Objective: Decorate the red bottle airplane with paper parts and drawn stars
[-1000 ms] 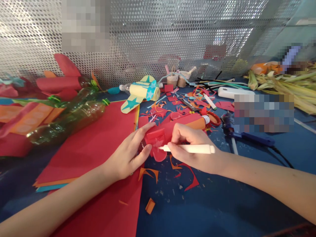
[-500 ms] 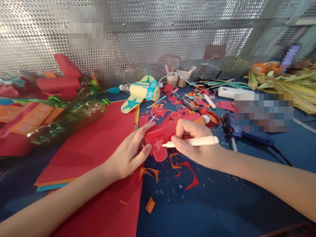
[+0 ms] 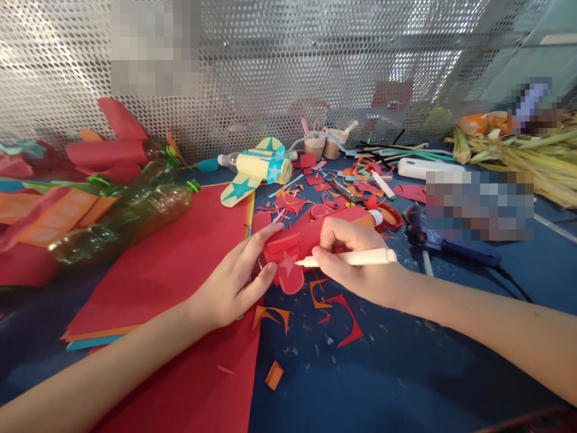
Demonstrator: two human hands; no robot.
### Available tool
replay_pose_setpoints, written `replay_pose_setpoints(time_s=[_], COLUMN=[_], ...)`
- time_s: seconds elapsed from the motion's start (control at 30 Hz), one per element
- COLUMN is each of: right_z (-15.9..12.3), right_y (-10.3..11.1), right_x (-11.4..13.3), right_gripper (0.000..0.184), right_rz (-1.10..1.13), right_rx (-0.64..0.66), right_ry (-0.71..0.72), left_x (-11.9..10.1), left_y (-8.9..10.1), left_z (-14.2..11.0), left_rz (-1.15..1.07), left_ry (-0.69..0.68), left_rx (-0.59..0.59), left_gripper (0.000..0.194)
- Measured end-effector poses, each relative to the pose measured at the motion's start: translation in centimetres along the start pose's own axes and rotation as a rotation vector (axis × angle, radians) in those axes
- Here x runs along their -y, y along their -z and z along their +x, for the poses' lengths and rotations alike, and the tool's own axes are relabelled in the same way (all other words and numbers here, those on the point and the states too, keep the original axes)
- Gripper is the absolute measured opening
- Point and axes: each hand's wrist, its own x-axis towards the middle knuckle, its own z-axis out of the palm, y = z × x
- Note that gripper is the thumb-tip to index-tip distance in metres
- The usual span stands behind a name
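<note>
A red paper-covered bottle plane (image 3: 311, 237) lies on the blue table between my hands. My left hand (image 3: 237, 279) steadies its left end, thumb and forefinger apart on either side of the bottle. In my right hand (image 3: 360, 264) a white felt-tip marker (image 3: 367, 257) is pinched like a pen. Its tip points left, at or just over a pale star (image 3: 287, 263) on the plane's rounded red flap (image 3: 292, 284). Whether the tip touches the paper I cannot tell. The bottle's white cap (image 3: 375, 217) shows past my right knuckles.
Red paper sheets (image 3: 180, 270) lie under my left arm. Green bottles (image 3: 130, 219) stand left; a yellow paper plane (image 3: 259, 168) sits behind. Scraps, scissors (image 3: 391, 216) and a capped marker (image 3: 383, 185) are strewn ahead. A blue glue gun (image 3: 455, 248) with a cord lies right.
The marker has tilted or slid very slightly, its back end shifting a little left. Both hands stay almost where they were.
</note>
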Motion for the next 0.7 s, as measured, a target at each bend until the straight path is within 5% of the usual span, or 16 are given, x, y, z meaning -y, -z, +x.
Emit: replay_pose_setpoints(time_s=[0.7], right_z=[0.06], right_y=[0.04], right_x=[0.15], right_gripper=[0.028], right_rz=[-0.007], right_rx=[0.037], right_ry=[-0.02], left_x=[-0.06], left_y=[0.05], left_z=[-0.03], left_rz=[0.024], left_ry=[-0.014], left_rx=[-0.006], left_gripper=[0.049])
